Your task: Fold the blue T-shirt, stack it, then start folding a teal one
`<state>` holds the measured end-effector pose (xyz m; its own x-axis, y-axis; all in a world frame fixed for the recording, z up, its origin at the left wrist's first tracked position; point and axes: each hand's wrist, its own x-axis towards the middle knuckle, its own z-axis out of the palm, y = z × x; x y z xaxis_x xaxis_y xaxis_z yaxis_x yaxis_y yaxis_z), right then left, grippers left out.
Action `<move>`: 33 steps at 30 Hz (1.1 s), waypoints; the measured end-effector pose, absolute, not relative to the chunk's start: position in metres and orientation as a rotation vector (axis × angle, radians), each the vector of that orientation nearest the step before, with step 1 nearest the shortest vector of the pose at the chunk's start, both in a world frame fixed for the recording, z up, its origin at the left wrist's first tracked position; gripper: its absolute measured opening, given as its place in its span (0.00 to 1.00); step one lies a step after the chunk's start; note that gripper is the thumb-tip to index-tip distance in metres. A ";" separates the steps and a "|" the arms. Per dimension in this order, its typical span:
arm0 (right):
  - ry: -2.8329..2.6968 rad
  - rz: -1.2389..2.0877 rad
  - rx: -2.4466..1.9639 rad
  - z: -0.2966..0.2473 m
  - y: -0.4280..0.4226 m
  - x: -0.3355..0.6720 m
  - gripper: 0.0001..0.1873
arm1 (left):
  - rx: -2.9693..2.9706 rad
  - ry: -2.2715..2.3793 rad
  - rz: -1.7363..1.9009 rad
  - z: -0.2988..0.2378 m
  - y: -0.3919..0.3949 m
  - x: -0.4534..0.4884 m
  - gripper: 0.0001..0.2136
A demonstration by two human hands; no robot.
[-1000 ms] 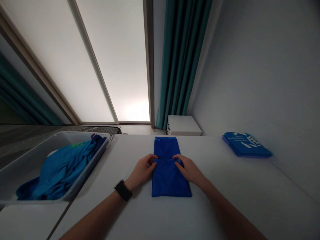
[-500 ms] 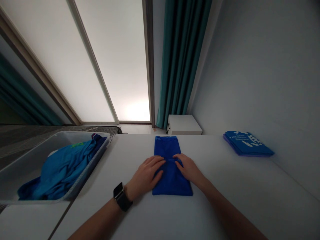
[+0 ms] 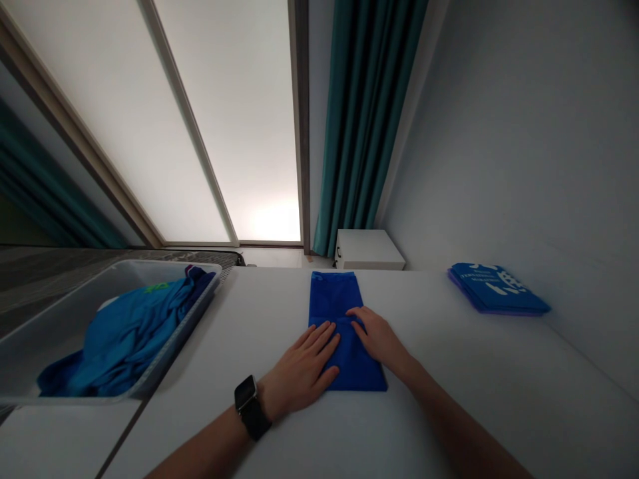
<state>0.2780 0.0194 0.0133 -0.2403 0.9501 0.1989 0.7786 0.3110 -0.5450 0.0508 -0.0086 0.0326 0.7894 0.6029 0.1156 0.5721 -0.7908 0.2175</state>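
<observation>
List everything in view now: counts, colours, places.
folded cloth: 1, blue, centre of table
folded stack: 1, blue, right of cloth
basket: 1, white, left
loose clothes: count unclear, blue, in basket
table: 1 or more, white, foreground
cabinet: 1, white, beyond table
curtains: 2, teal, far left and centre
frosted panels: 2, white, behind table
wall: 1, grey, right
watch: 1, black, left wrist
left hand: 1, bare, resting on cloth
right hand: 1, bare, at cloth's right edge

From the blue cloth [image 3: 358, 359], I see bare tabletop [image 3: 264, 293] toward ten o'clock; the basket [image 3: 184, 332] obstructs nine, a folded stack [image 3: 499, 291] half-past two.
</observation>
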 end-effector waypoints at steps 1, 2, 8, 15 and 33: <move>-2.095 0.455 -1.529 0.013 0.020 0.278 0.13 | 2.808 0.937 0.275 0.031 -0.009 0.051 0.26; -2.098 0.452 -1.532 0.013 0.020 0.278 0.13 | 2.808 0.945 0.281 0.030 -0.009 0.051 0.26; -2.081 0.454 -1.546 0.012 0.021 0.278 0.14 | 2.824 0.960 0.316 0.029 -0.007 0.048 0.26; -2.077 0.457 -1.551 0.012 0.022 0.279 0.14 | 2.851 0.882 0.355 0.035 -0.008 0.047 0.25; -1.900 0.573 -1.581 0.025 0.025 0.295 0.13 | 2.818 0.942 0.325 0.025 -0.006 0.047 0.25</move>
<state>0.2948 0.0250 0.0248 -0.1154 0.9788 0.1691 0.7221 0.1995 -0.6624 0.0473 -0.0063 0.0253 0.7791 0.6072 0.1562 0.5741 -0.7910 0.2115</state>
